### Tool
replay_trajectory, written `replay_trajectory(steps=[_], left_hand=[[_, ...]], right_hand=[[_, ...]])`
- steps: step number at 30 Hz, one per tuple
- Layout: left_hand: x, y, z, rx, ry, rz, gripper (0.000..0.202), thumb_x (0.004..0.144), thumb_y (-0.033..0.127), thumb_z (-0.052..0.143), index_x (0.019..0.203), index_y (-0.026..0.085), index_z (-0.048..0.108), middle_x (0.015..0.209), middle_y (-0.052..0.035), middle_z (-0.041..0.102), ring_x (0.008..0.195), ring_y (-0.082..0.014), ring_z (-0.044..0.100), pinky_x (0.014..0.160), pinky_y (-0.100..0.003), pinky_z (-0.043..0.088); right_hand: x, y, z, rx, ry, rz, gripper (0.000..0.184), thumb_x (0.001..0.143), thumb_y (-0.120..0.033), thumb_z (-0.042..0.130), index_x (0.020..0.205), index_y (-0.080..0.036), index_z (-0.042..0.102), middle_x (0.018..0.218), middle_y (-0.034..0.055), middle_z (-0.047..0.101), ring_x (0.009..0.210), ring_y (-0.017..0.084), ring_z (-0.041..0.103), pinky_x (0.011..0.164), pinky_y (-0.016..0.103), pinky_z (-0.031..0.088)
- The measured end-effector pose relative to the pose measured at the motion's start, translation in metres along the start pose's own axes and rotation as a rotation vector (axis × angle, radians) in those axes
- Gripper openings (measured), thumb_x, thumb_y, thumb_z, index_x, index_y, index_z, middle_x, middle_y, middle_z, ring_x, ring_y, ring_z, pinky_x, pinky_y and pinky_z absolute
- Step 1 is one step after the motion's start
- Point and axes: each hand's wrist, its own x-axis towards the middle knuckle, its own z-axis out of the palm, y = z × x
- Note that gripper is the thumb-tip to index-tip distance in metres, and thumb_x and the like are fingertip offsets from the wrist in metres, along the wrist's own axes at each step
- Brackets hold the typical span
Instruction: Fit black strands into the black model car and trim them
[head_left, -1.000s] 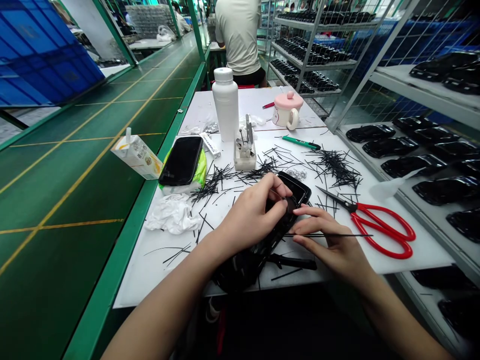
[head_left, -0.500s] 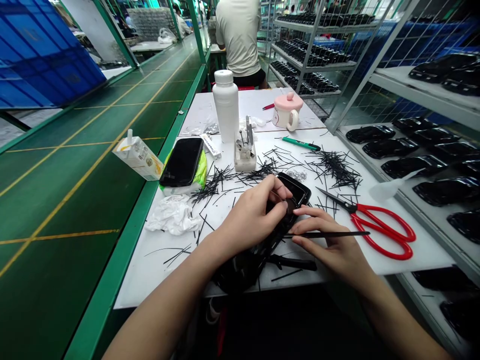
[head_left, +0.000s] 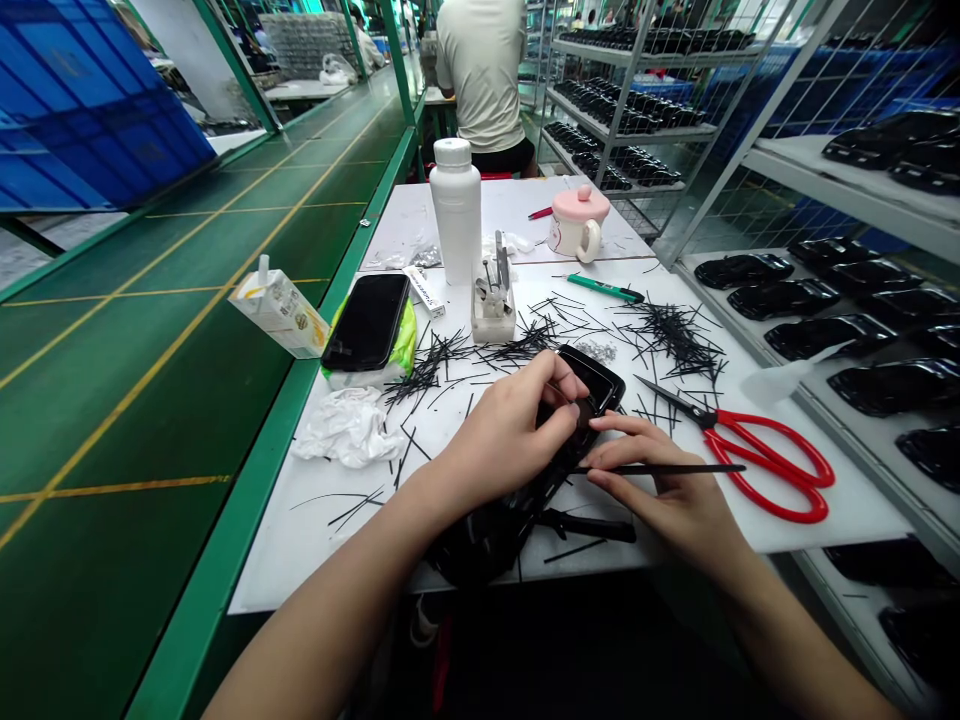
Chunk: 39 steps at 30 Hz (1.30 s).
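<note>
A glossy black toy-car body shell (head_left: 480, 540) lies at the table's near edge, slanting away to the right. My left hand (head_left: 517, 425) is over its far half, thumb and fingers pinched together inside the shell; what they grip is hidden. Close beside it, my right hand (head_left: 660, 475) holds a slim black stick-like tool (head_left: 675, 468) roughly level, pointing right, with its fingertips near the shell's side. A dark tool handle (head_left: 589, 525) rests on the table below my right hand. Red-handled scissors (head_left: 772, 455) lie to the right of that hand.
Cut black strips (head_left: 679, 335) are scattered over the white table. Beyond stand a small holder with metal tools (head_left: 493, 310), a white bottle (head_left: 456, 215) and a lidded mug (head_left: 579, 222). A phone (head_left: 367, 322) lies left, beside a green conveyor (head_left: 187, 400). Racks of black car shells (head_left: 810, 330) flank the right.
The whole view has shifted very slightly. Both hands keep nearly the same pose at the car shell, and no object has visibly moved.
</note>
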Motion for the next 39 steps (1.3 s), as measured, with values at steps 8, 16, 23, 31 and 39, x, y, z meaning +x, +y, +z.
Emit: replay_trajectory(steps=[8,16,23,31,39], left_hand=[[0.001,-0.001,0.001,0.0,-0.006,0.0,0.016,0.087,0.007,0.052,0.086,0.021,0.045,0.098,-0.001,0.065,0.09,-0.013,0.06,0.081,-0.025,0.045],[0.0,-0.001,0.0,0.014,-0.017,-0.005,0.015,0.087,0.009,0.051,0.083,0.022,0.043,0.096,-0.0009,0.064,0.09,-0.0146,0.061,0.079,-0.027,0.045],[0.001,-0.003,0.002,0.026,-0.024,-0.016,0.014,0.086,0.011,0.05,0.083,0.023,0.043,0.096,-0.0003,0.064,0.091,-0.0163,0.063,0.079,-0.029,0.046],[0.001,-0.003,0.003,0.048,-0.027,-0.006,0.012,0.086,0.012,0.05,0.085,0.023,0.044,0.097,-0.0005,0.065,0.089,-0.016,0.062,0.078,-0.029,0.046],[0.0,-0.004,0.002,0.067,-0.054,-0.009,0.01,0.086,0.012,0.049,0.09,0.022,0.049,0.099,-0.0009,0.067,0.088,-0.0161,0.06,0.079,-0.029,0.047]], right_hand=[[0.009,-0.01,-0.007,-0.099,-0.101,-0.016,0.013,0.092,-0.016,0.065,0.093,-0.029,0.064,0.09,-0.0019,0.069,0.12,0.017,0.052,0.099,0.03,0.047],[0.024,-0.024,-0.011,-0.136,-0.213,0.086,0.009,0.094,-0.023,0.061,0.086,-0.024,0.061,0.089,0.0014,0.058,0.087,0.017,0.055,0.077,0.032,0.046],[0.034,-0.026,-0.011,-0.116,-0.307,0.176,0.014,0.095,-0.028,0.057,0.082,-0.024,0.058,0.08,0.0006,0.059,0.079,0.019,0.055,0.072,0.033,0.041],[0.035,-0.026,-0.008,-0.139,-0.277,0.177,0.016,0.094,-0.031,0.058,0.079,-0.024,0.058,0.078,0.002,0.06,0.076,0.02,0.055,0.066,0.032,0.042],[0.029,-0.025,-0.008,-0.083,-0.241,0.256,0.016,0.093,-0.034,0.06,0.082,-0.022,0.062,0.076,0.0016,0.061,0.075,0.019,0.058,0.056,0.027,0.042]])
